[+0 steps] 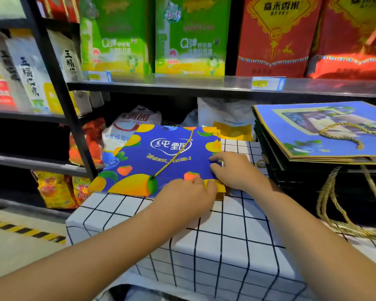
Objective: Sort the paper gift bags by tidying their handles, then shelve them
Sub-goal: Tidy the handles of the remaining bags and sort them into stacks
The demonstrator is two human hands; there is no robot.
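Flat blue fruit-print gift bag (161, 157) on the checked tablecloth (215, 246), far edge reaching toward the lower shelf.
Left hand (182, 197) at near edge, fingers curled down on the bag's rim, apparently pinching it; exact grip partly hidden.
Right hand (232, 168) on the right edge, fingertips pressing the paper flat. Probably steadying the bag while the handle gets tucked.
Gold cord handle (176, 157) lying slack, diagonal across the face, not yet tidied.
Printed on bag: "纯甄", slogan line beneath too blurred to trust.
Stack of blue bags (313, 135) to the right, cords (334, 209) dangling over table edge — unsorted, by the look.
Upper shelf (204, 84): green packs (189, 40) marked "Q弹"; red pack (276, 35) "高禾香米".
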